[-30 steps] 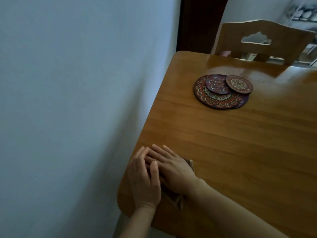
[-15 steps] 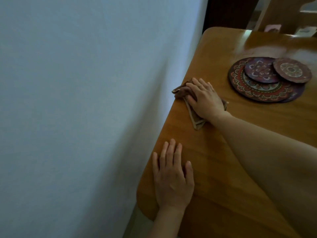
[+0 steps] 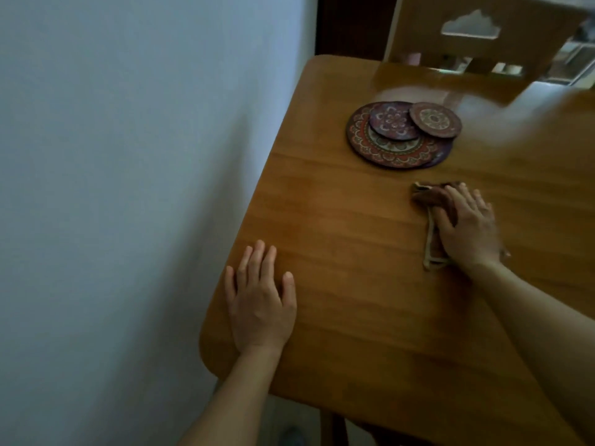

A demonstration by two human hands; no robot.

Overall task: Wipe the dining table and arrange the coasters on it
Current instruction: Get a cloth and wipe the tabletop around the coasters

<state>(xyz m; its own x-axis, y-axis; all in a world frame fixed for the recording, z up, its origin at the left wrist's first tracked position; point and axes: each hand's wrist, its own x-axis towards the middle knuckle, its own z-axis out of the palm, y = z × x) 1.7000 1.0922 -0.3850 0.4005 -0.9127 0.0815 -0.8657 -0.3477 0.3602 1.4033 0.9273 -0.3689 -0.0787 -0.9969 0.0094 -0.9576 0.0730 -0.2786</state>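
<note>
A brown cloth (image 3: 429, 199) lies on the wooden dining table (image 3: 347, 239), right of centre. My right hand (image 3: 467, 226) presses flat on the cloth with straight fingers. My left hand (image 3: 259, 300) rests palm down on the bare wood near the table's left front corner. Behind the cloth sits a pile of round patterned coasters: a large mat (image 3: 394, 146) with two smaller coasters (image 3: 394, 120) (image 3: 434, 119) on top of it.
A pale wall (image 3: 128, 188) runs close along the table's left edge. A wooden chair back (image 3: 418, 30) with a cloud-shaped cut-out stands at the far end. A dark doorway lies behind the far left corner.
My right hand has slid the cloth from the table's left edge rightward to just in front of the coasters. My left hand stays flat near the front corner.
</note>
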